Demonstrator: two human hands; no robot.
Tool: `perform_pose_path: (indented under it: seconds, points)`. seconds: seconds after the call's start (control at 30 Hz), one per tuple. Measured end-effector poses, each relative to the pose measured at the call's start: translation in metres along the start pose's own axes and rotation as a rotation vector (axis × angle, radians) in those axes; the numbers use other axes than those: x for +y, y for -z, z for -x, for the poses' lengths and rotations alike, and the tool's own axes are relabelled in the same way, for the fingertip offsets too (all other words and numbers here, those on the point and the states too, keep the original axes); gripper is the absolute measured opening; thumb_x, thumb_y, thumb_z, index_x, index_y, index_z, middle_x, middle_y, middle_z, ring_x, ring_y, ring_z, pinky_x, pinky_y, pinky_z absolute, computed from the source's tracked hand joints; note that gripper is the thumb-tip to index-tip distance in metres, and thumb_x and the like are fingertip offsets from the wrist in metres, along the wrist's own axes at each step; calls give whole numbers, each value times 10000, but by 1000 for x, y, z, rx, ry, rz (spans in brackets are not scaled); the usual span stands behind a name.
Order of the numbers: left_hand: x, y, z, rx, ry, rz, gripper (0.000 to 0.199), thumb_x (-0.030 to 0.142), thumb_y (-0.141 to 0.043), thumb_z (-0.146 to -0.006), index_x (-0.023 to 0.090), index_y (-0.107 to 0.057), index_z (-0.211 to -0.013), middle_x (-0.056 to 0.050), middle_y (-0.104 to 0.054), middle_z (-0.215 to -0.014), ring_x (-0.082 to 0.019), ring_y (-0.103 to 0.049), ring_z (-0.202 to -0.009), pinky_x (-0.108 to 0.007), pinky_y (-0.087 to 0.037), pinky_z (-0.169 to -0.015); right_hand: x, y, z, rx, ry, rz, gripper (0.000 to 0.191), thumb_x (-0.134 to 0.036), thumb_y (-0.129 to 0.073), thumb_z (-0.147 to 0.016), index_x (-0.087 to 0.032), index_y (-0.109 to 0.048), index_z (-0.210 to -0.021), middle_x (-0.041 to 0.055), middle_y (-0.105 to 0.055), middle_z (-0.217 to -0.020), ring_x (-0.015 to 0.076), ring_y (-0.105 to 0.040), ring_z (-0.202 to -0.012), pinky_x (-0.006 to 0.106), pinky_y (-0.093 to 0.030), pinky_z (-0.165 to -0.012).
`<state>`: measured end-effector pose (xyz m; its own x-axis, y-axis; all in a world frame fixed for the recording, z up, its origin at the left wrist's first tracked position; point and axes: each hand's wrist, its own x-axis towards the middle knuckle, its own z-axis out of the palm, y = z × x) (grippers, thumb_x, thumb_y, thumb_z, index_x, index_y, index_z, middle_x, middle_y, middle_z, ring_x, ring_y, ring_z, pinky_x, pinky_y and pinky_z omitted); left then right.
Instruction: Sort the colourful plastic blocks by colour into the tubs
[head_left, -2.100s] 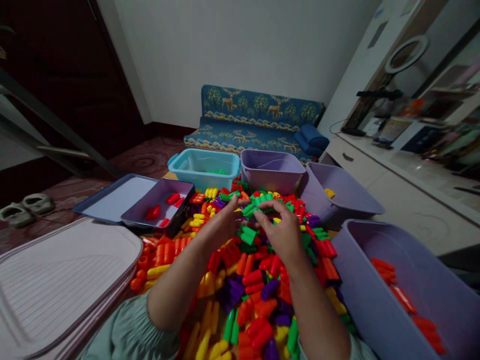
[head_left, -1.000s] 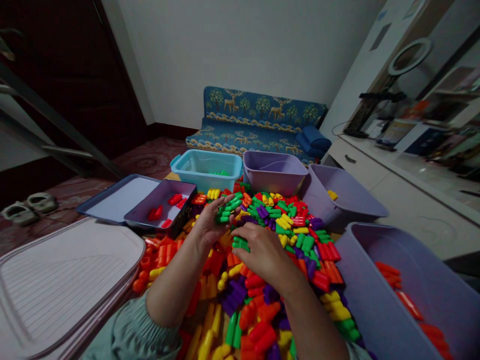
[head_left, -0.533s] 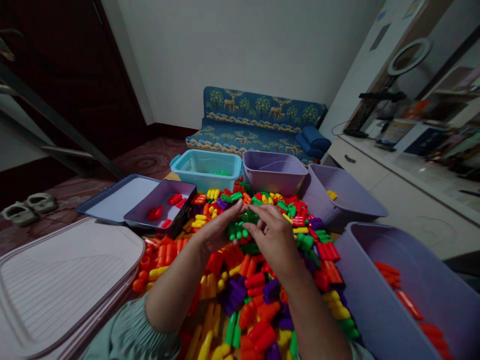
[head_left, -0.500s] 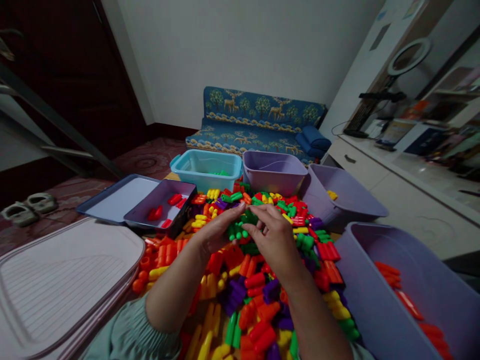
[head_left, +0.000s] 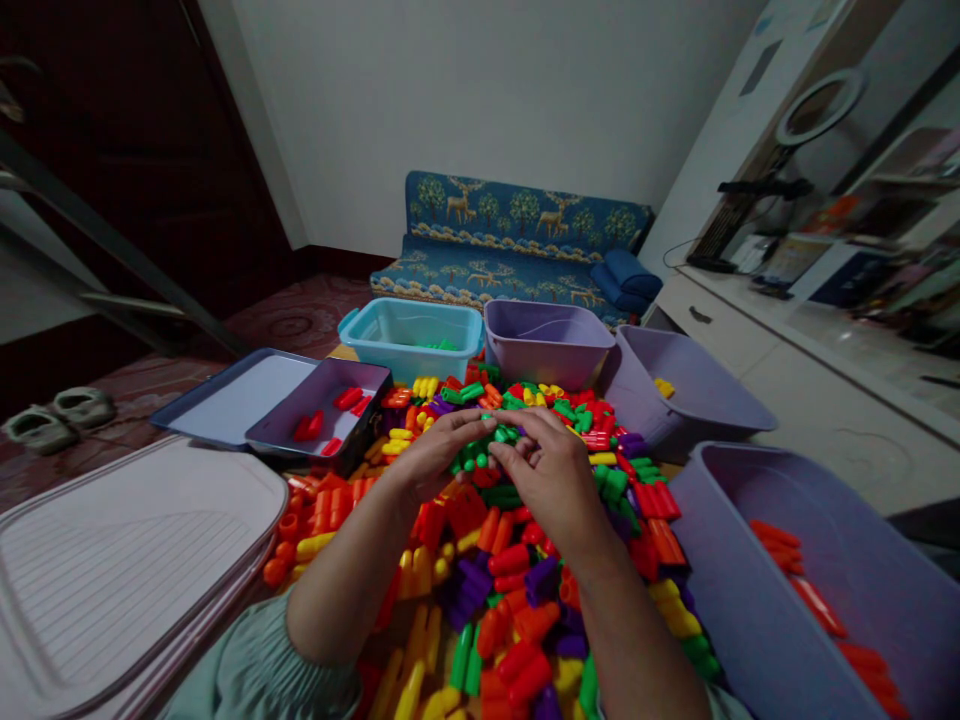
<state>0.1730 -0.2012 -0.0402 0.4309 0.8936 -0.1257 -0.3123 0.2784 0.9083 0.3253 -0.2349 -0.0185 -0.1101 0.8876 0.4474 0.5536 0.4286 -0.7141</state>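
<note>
In the middle of the head view, my two hands meet over a heap of plastic toy blocks (head_left: 517, 630). Green toy blocks (head_left: 471, 462) with round knobs sit between them. My left hand (head_left: 435, 455) is closed around these green blocks from the left side. From the right, the thumb and fingers of my right hand (head_left: 546, 455) are bent onto the same green pieces. The fingers partly cover how the pieces fit together. Red, orange, yellow, green and purple blocks lie loose under and around both hands.
Behind the heap stand a light blue bin (head_left: 412, 335) and a purple bin (head_left: 551, 345). Another purple bin (head_left: 690, 385) and a larger one (head_left: 750, 480) line the right. At left are an open box (head_left: 262, 440) with red blocks and pale lids (head_left: 135, 560).
The fingers of both hands have shifted slightly around the green blocks, which are turned a little lower. The surrounding blocks and bins stay where they were.
</note>
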Motion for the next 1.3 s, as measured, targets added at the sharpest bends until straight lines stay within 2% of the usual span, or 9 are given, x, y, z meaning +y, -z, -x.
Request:
perform_pose_path:
  seconds: [0.17,0.47,0.67,0.83,0.97,1.07,1.2,1.27,1.3]
  points:
    - [2,3,-1,-21,-14,22,355,349,-734,-763,158,-683,-1057,-15,-651,-702,-82,-595,-515,-111,-303,-308,1,0,0,21,0,11,286,-151,-640,-786,-248,-712,-1045,34,-647,-980,127,-562,-654,268,-497,-632]
    - [4,9,3,-47,-88,-37,565,354,-776,-722,196,-609,-1238,1,-651,-686,-85,-580,-454,-133,-330,-316,5,3,0,-41,-65,-83,355,-221,-684,-760,-231,-675,-1115,61,-619,-1068,113,-582,-635,247,-502,-564]
    - [5,9,2,17,-116,-32,533,354,-824,-653,180,-670,-1132,14,-654,-690,-50,-520,-407,-140,-281,-315,-1,1,2,-27,-20,-100,322,-217,-639,-770,-225,-659,-1092,70,-612,-1101,107,-586,-628,237,-512,-557]
    - [2,7,1,50,-112,-55,463,331,-875,-579,155,-710,-975,-7,-697,-741,-66,-577,-499,-144,-375,-421,6,-11,3,70,-40,-76,243,-160,-590,-744,-205,-611,-981,55,-634,-999,154,-628,-725,270,-544,-633]
    - [1,2,0,53,-107,-25,507,479,-773,-700,162,-683,-1085,-46,-708,-831,-94,-611,-561,-137,-346,-386,1,-1,2,157,-69,-161,189,-198,-618,-771,-208,-607,-960,46,-657,-938,166,-644,-747,279,-543,-631]
    - [6,-2,-2,147,-59,171,544,574,-563,-847,128,-628,-1153,-127,-698,-996,-141,-662,-696,-160,-434,-438,-21,23,7,392,-20,-198,229,-217,-626,-806,-220,-599,-1033,33,-654,-939,157,-642,-754,285,-533,-645]
    - [15,-11,0,199,6,506,538,549,-373,-937,94,-596,-1117,-141,-673,-946,-177,-666,-754,-306,-557,-700,-41,35,14,671,152,-191,310,-176,-592,-843,-220,-564,-1149,62,-599,-1099,179,-631,-936,339,-531,-797]
    - [17,-17,2,106,46,577,527,550,-394,-926,106,-605,-1114,-120,-666,-922,-187,-658,-745,-343,-551,-741,-34,24,12,604,238,-81,310,-159,-579,-844,-219,-568,-1148,76,-584,-1144,201,-613,-1005,358,-529,-835]
    - [16,-19,3,62,64,584,513,545,-423,-916,112,-613,-1117,-110,-664,-923,-190,-656,-756,-340,-545,-749,-28,16,11,491,267,10,292,-147,-570,-841,-217,-585,-1124,82,-591,-1149,212,-603,-1037,361,-529,-846]
